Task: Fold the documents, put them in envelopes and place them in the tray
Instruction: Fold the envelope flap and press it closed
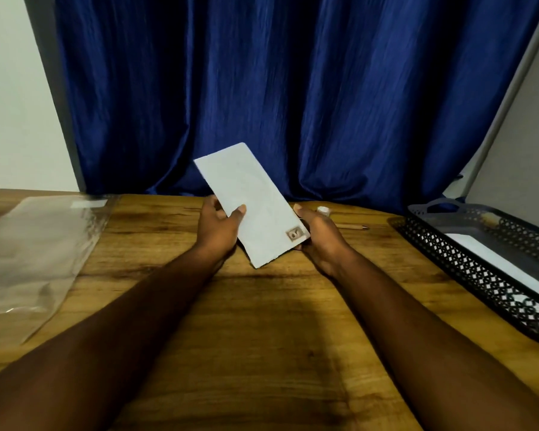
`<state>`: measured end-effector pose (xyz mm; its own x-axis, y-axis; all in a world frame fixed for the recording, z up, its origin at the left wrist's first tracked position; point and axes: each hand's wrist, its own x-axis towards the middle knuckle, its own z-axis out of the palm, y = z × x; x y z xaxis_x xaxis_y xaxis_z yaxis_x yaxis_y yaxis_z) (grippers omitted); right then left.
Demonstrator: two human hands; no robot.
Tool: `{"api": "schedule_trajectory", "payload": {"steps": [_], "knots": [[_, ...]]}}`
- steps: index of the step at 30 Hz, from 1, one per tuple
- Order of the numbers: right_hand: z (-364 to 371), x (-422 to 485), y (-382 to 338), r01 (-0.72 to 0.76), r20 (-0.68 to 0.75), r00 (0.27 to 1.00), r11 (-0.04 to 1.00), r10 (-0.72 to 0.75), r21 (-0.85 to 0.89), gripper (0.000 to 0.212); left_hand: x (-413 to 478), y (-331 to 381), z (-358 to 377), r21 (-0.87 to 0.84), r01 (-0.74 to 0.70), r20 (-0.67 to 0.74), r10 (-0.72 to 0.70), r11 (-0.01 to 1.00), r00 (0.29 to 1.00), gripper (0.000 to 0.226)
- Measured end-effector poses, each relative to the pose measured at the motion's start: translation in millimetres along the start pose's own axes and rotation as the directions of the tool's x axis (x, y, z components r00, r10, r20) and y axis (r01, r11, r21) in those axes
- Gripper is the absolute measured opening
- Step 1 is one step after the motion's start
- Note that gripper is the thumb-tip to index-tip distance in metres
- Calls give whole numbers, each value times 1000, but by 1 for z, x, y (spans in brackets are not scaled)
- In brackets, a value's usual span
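A long white paper envelope (252, 204) with a small brown stamp-like mark at its near right corner is held up off the wooden table (262, 321), in the middle of the scene, tilted with its long axis running from far left to near right. The left hand (220, 227) pinches its left long edge, thumb pressed on the front face and fingers behind. The right hand (319, 236) closes round the near right corner beside the mark, its fingers mostly tucked behind the paper, so how firmly it grips cannot be made out.

The black perforated plastic tray (467, 262) lies at the right side of the table, well apart from the envelope, with something white and flat already lying in it. The right hand is the nearer one to it, and the envelope's near right end already points roughly that way, so a carry to the right would probably suit that hand best.

Whether a document sits inside the envelope, or whether the flap is closed, cannot be told: only one face shows. A clear plastic sleeve (35, 259) lies at the left. Just beyond the right hand lie a slim pen (352, 226) and a small white cap-like object (323, 209), partly hidden. The tray's near end is cut off by the frame.
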<state>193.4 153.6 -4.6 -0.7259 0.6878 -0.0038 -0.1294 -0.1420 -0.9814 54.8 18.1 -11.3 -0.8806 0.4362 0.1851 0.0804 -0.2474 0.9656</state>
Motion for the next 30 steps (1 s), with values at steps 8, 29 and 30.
{"api": "schedule_trajectory", "payload": {"steps": [8, 29, 30], "knots": [[-8, 2, 6, 63, -49, 996, 986, -71, -152, 18, -12, -4, 6, 146, -51, 200, 21, 988, 979, 39], [-166, -50, -147, 227, -402, 823, 881, -401, -416, 14, -64, 11, 126, 151, -181, 380, 113, 972, 918, 43], [-183, -57, -155, 206, -423, 797, 851, -432, -482, 16, -69, 11, 141, 151, -192, 396, 119, 970, 911, 45]]}}
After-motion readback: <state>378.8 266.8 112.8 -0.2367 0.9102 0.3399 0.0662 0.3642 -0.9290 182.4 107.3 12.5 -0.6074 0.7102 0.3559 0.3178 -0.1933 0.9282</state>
